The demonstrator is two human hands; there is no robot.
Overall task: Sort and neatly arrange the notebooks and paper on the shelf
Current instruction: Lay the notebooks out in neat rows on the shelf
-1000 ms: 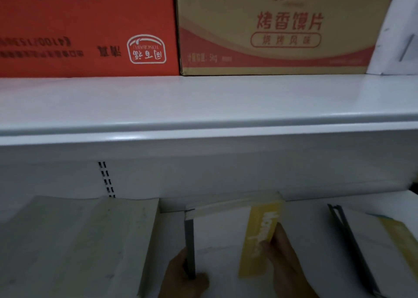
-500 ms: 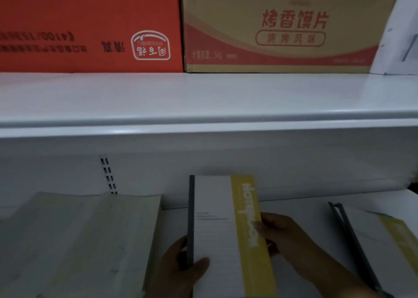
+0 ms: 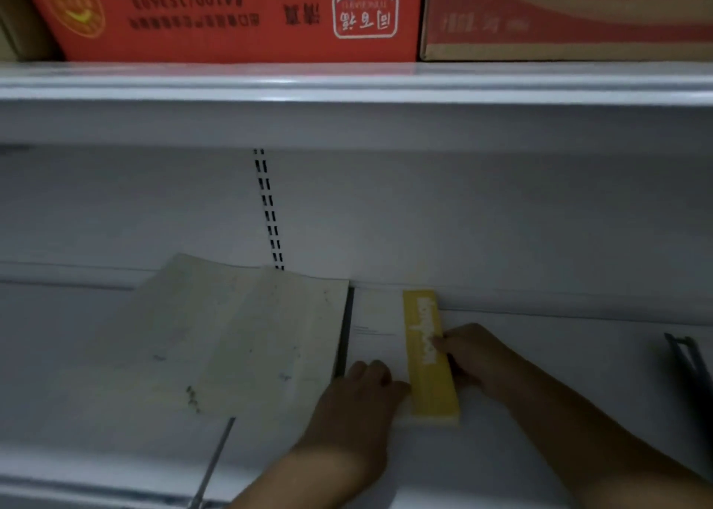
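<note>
**Notebook laid flat on the lower shelf, both hands on it**

A notebook with a white cover, a dark spine along its left edge and a yellow band down its right side lies flat on the white lower shelf. Its far end reaches the back wall of the shelf, and its spine sits just beside the right edge of a spread of pale, creased paper that lies to the left (the two look to be touching, though the dim light makes the seam hard to read).

The left hand rests palm down on the near left part of the cover, fingers together and curled slightly, pressing on the notebook rather than gripping it. The right hand comes in from the right, its fingertips laid on the yellow band around mid-length and the thumb side hidden against the notebook's right edge; whether it pinches the edge or only pushes on it cannot be told.

At the far right border a dark-spined second notebook shows only in part, well apart from the hands. A thin grey strip runs along the shelf below the paper.

On the upper shelf stand an orange-red carton printed upside down and, touching its right side, a tan carton with a red stripe.
</note>
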